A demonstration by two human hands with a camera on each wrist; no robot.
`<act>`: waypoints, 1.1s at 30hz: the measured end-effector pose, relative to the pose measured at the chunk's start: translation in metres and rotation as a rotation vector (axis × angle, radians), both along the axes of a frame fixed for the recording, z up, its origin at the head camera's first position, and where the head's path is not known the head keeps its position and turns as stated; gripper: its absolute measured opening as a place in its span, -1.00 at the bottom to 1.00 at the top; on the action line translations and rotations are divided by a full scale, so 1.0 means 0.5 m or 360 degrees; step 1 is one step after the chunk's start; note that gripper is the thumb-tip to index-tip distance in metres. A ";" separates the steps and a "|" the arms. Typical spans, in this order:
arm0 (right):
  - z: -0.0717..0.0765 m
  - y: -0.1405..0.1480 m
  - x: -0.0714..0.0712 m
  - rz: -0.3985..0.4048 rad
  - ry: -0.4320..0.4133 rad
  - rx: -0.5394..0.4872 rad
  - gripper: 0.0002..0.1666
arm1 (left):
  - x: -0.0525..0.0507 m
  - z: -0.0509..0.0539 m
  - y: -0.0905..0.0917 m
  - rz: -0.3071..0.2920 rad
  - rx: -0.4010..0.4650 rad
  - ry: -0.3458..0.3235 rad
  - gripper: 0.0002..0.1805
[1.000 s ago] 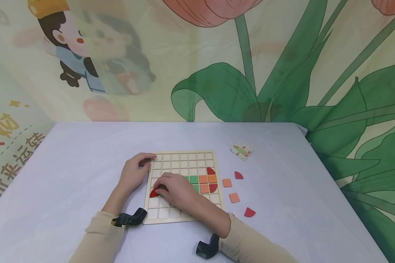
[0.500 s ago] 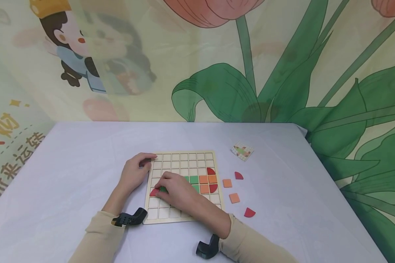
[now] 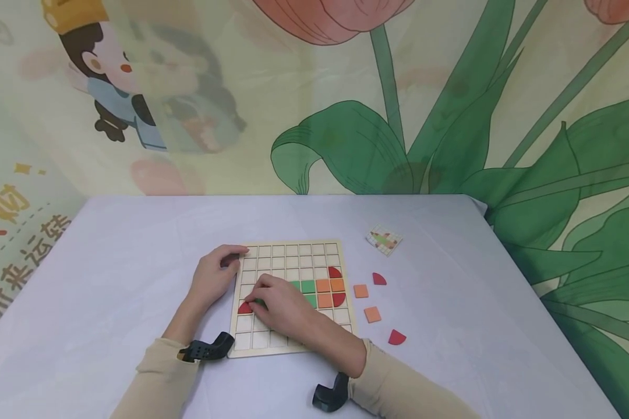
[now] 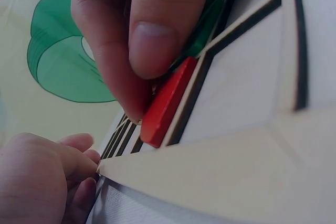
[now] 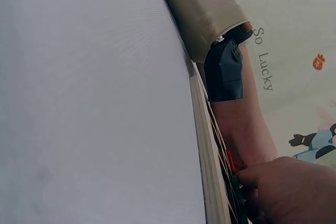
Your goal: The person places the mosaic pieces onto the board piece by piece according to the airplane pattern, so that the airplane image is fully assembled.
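A square wooden grid board lies on the white table. My left hand grips its far-left corner, the index finger stretched along the top. My right hand reaches across the board, pinching a red quarter-circle piece at a cell in the leftmost column. In the left wrist view, thumb and finger touch the upper side of that red piece, which is slightly tilted against the cell's rim. Green square tiles, partly hidden by my right hand, run beside orange tiles and two red quarter-circles.
Right of the board lie loose orange squares and red quarter-circles. A small pattern card sits farther back. Each wrist wears a black camera. A printed cloth hangs behind the table.
My right fingers have shifted slightly at the red quarter-circle, which appears to have tipped a little within its cell. The left hand stays at the board's corner.
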State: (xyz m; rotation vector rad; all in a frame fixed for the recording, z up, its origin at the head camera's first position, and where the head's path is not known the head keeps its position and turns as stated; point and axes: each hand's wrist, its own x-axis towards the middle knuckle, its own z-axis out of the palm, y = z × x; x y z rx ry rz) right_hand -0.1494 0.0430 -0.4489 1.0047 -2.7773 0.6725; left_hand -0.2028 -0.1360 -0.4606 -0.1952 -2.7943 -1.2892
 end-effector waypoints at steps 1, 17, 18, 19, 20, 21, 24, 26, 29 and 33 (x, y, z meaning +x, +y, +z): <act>-0.002 0.001 0.000 0.0002 0.0002 -0.0008 -0.83 | 0.000 -0.001 0.000 0.0001 0.0002 -0.0004 -0.66; -0.013 0.009 -0.006 0.0072 -0.0015 -0.0053 -0.81 | -0.002 0.000 0.005 -0.0007 0.0019 0.0015 -0.67; -0.013 0.009 -0.006 0.0075 -0.0008 -0.0055 -0.81 | -0.002 0.001 0.005 -0.0008 0.0020 0.0017 -0.67; -0.013 0.008 -0.006 0.0078 -0.0001 -0.0058 -0.81 | -0.002 0.001 0.004 -0.0009 0.0020 0.0017 -0.67; -0.012 0.008 -0.006 0.0080 0.0003 -0.0060 -0.81 | -0.002 0.002 0.004 -0.0010 0.0022 0.0017 -0.67; -0.012 0.008 -0.006 0.0082 0.0007 -0.0062 -0.82 | -0.002 0.003 0.004 -0.0012 0.0022 0.0016 -0.67; -0.012 0.007 -0.006 0.0087 0.0016 -0.0066 -0.82 | -0.001 0.004 0.003 -0.0015 0.0022 0.0013 -0.67; -0.012 0.007 -0.006 0.0091 0.0023 -0.0071 -0.82 | -0.001 0.004 0.003 -0.0015 0.0024 0.0012 -0.67; -0.012 0.006 -0.005 0.0097 0.0029 -0.0075 -0.82 | 0.000 0.003 0.002 -0.0010 0.0020 0.0005 -0.67; -0.014 0.005 -0.005 0.0097 0.0024 -0.0073 -0.82 | 0.000 0.001 0.001 -0.0001 0.0013 -0.0011 -0.67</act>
